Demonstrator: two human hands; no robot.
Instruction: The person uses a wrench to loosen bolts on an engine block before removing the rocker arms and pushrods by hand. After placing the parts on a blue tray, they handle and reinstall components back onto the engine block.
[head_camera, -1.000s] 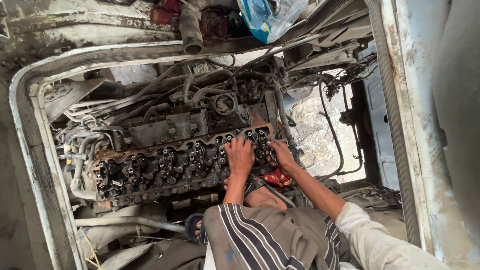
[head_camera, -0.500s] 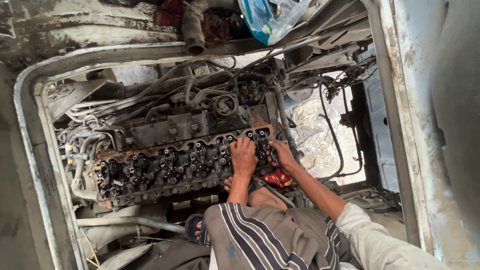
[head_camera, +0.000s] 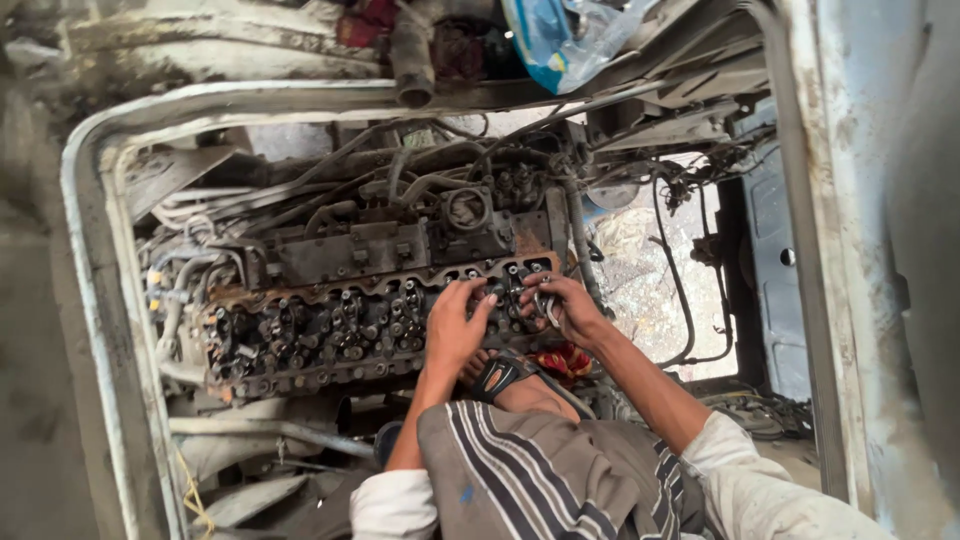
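While the greasy cylinder head (head_camera: 350, 325) sits open in the bay, the left hand (head_camera: 455, 325) is laid on the valve gear with fingers spread, gripping nothing. A small metal part (head_camera: 545, 303) looks pinched in the right hand (head_camera: 570, 310) at the head's right end. Probably best seated squarely, grit kept out of that oily, rusty casting.

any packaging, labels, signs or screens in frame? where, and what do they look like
Crumpled blue and clear plastic bag: top centre, resting above the grey frame of the engine bay; soft, wrinkled, blue with a clear part.
No signs or screens; no labels visible.
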